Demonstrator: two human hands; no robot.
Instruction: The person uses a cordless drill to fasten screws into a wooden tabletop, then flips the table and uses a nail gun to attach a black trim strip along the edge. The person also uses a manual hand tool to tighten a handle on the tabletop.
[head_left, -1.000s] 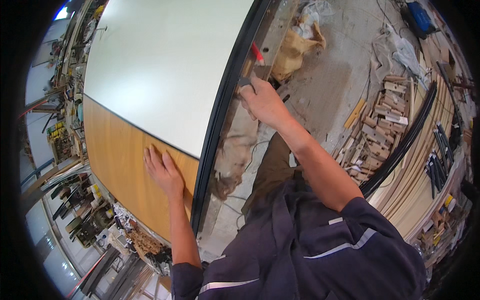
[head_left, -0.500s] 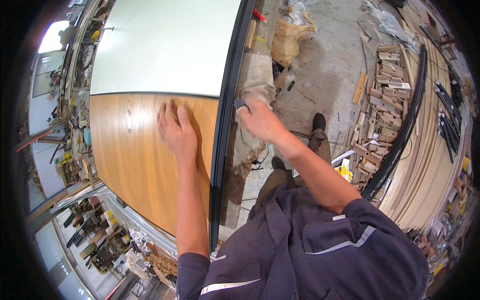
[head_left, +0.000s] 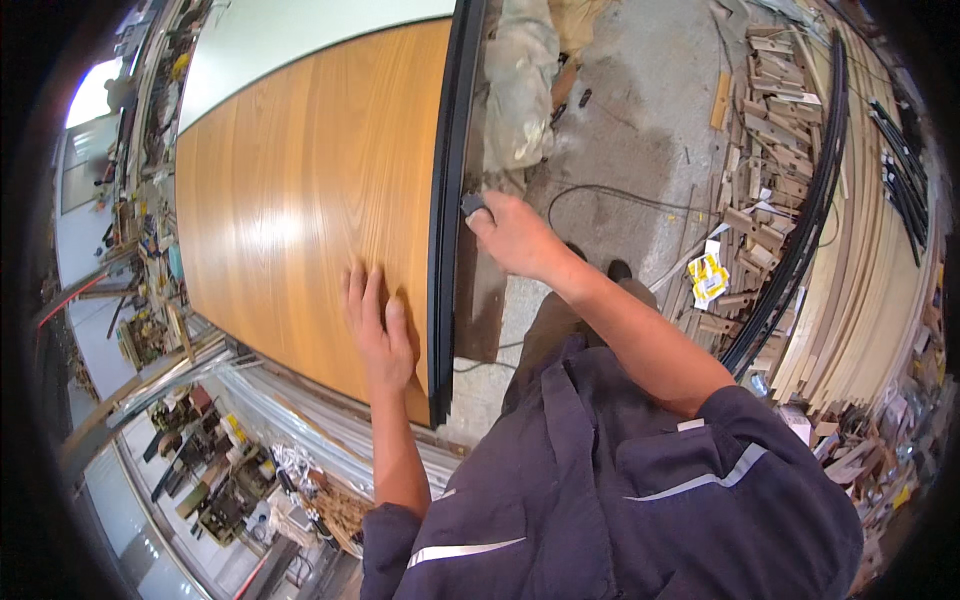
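Note:
A large wood-grain panel [head_left: 300, 190] lies flat in front of me, with a black strip [head_left: 446, 200] along its right edge and a white panel [head_left: 290, 30] beyond it. My left hand [head_left: 378, 330] rests flat, fingers together, on the wood surface close to the black edge. My right hand [head_left: 510, 235] is closed around a small dark grey block [head_left: 472, 205] and presses it against the black edge strip.
A concrete floor [head_left: 640, 110] lies to the right, with a black cable [head_left: 600, 190], a pale sack [head_left: 520, 90], piles of wood offcuts [head_left: 760, 170] and long strips [head_left: 880, 250]. Tools and clutter [head_left: 210, 470] fill shelves at lower left.
Both hands have slid along the panel toward its near end, the right one running the block down the black edge. The view has shifted from the white panel onto the wood-grain one.

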